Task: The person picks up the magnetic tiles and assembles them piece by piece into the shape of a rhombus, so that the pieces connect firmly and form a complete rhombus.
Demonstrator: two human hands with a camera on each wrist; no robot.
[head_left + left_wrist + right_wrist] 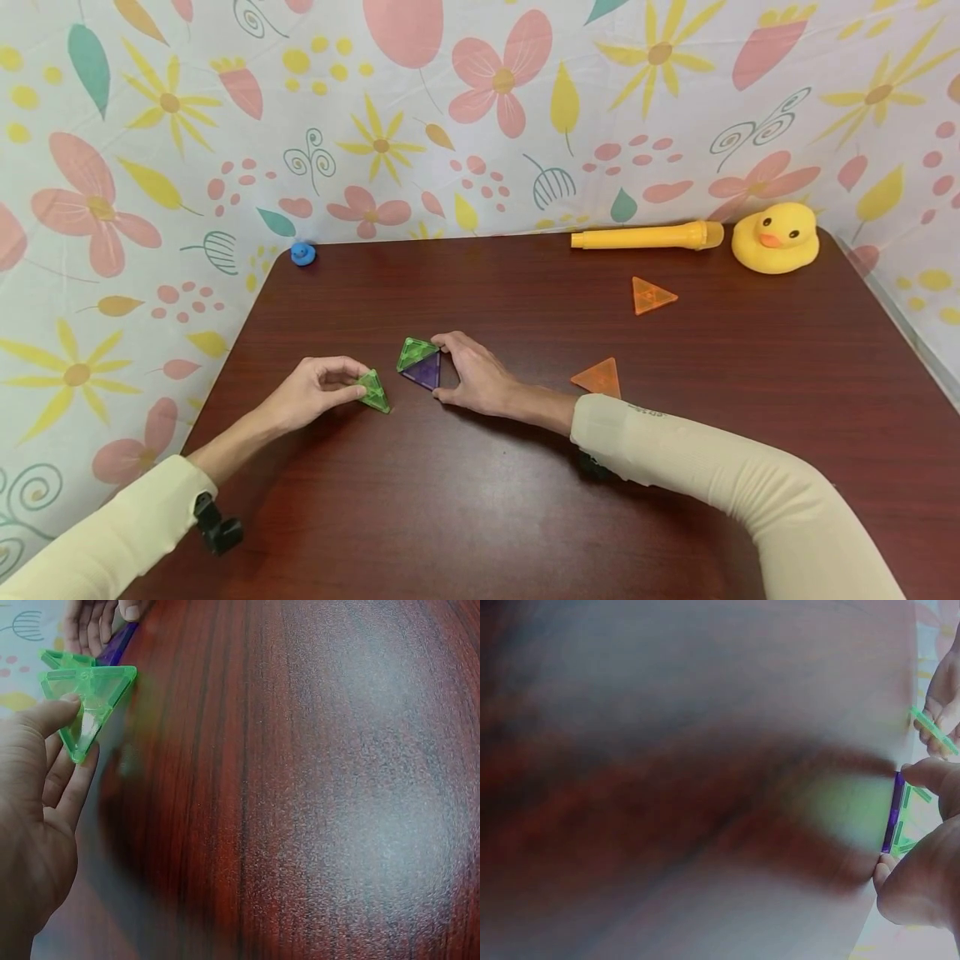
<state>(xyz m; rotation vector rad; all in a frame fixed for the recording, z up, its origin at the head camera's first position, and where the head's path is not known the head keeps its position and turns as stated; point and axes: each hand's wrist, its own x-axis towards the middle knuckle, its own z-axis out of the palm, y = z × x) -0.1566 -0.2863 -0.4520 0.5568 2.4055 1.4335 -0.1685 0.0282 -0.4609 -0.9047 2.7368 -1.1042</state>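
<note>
A yellow duck (776,242) sits at the table's (487,517) far right corner, just beside a yellow microphone (637,238) lying along the back edge; a small blue duck (302,253) is at the far left corner. A patterned cloth (420,175) hangs behind. One orange triangle (651,296) lies below the microphone; another orange triangle (600,377) is nearer, its near edge overlapped in the head view by the right sleeve (675,454). The left hand (315,387) pinches a green triangle (373,393), tilted, between thumb and fingers. Just beside it, the right hand (480,375) grasps a purple triangle (423,371) by two corners; a second green triangle (415,353) adjoins it edge to edge.
</note>
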